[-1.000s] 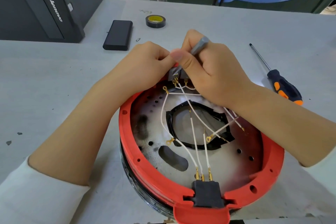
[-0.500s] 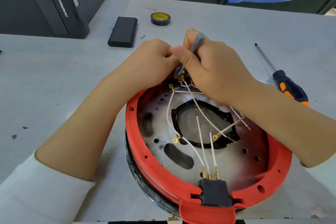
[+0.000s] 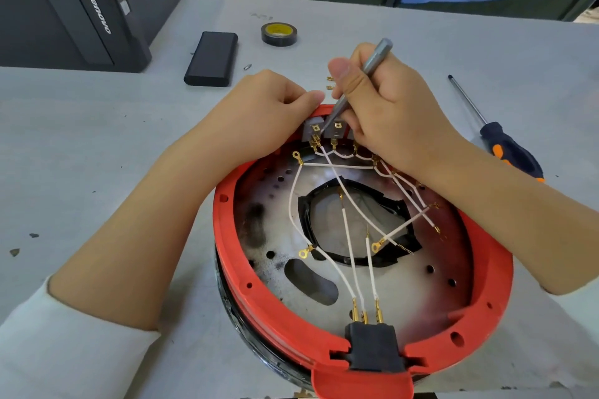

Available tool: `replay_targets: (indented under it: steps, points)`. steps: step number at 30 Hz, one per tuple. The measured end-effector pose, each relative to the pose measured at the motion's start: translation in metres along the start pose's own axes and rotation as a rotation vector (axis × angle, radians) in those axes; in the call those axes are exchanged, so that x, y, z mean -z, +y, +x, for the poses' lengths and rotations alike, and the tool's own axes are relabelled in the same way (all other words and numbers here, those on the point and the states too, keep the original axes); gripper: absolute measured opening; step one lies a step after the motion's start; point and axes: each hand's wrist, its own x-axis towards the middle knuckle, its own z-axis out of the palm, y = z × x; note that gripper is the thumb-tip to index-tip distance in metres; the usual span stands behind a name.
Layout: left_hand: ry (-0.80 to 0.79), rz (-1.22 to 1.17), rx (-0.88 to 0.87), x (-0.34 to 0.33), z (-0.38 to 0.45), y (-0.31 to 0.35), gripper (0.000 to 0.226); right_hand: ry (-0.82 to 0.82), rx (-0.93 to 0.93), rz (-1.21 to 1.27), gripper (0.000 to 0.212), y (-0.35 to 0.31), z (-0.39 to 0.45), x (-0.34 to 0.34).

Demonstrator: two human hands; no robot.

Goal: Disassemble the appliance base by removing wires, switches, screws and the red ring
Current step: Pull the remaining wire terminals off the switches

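Note:
The round appliance base [image 3: 418,288] lies upside down on the table, edged by a red ring [image 3: 227,236]. White wires [image 3: 348,236] with gold terminals cross its inside to a black socket [image 3: 372,347] at the near rim. Grey switches [image 3: 337,129] sit at the far rim. My right hand [image 3: 389,107] grips a thin grey metal tool [image 3: 372,58], its tip down at the switch terminals. My left hand [image 3: 269,107] rests curled on the far rim beside the switches; what its fingers hold is hidden.
An orange and black screwdriver [image 3: 505,146] lies to the right. A black power bank [image 3: 212,58], a roll of black tape [image 3: 278,34] and small gold terminals [image 3: 330,82] lie behind the base. A black computer case [image 3: 74,3] stands at the far left.
My right hand has lifted and tilted the tool, uncovering the grey switches and their terminals. The view has shifted slightly; my left hand stays at the far rim.

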Motion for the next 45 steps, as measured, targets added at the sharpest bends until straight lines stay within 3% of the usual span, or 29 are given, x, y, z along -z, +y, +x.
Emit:
replay_targets:
  steps: [5,16,26,34,40,45]
  points:
    - [0.002,0.006,-0.001,0.0,0.0,0.0,0.052,-0.036,-0.033,0.045,0.039,0.001,0.002,0.0]
    - [-0.005,0.006,0.003,0.0,0.0,-0.001,0.054,-0.139,-0.158,0.094,0.034,0.001,0.016,0.002]
    - [0.002,0.026,-0.008,-0.001,0.001,-0.003,0.054,-0.114,-0.106,0.108,0.035,0.003,0.008,0.002]
    - [-0.001,0.013,0.001,-0.001,0.0,-0.002,0.054,-0.165,-0.19,0.089,0.036,0.004,0.02,0.0]
    - [0.007,0.019,-0.002,-0.001,0.001,-0.002,0.053,-0.098,-0.129,0.137,0.034,0.003,0.007,0.002]
    - [0.014,0.011,-0.015,-0.001,0.0,-0.002,0.053,-0.124,-0.111,-0.003,0.033,0.0,0.004,-0.001]
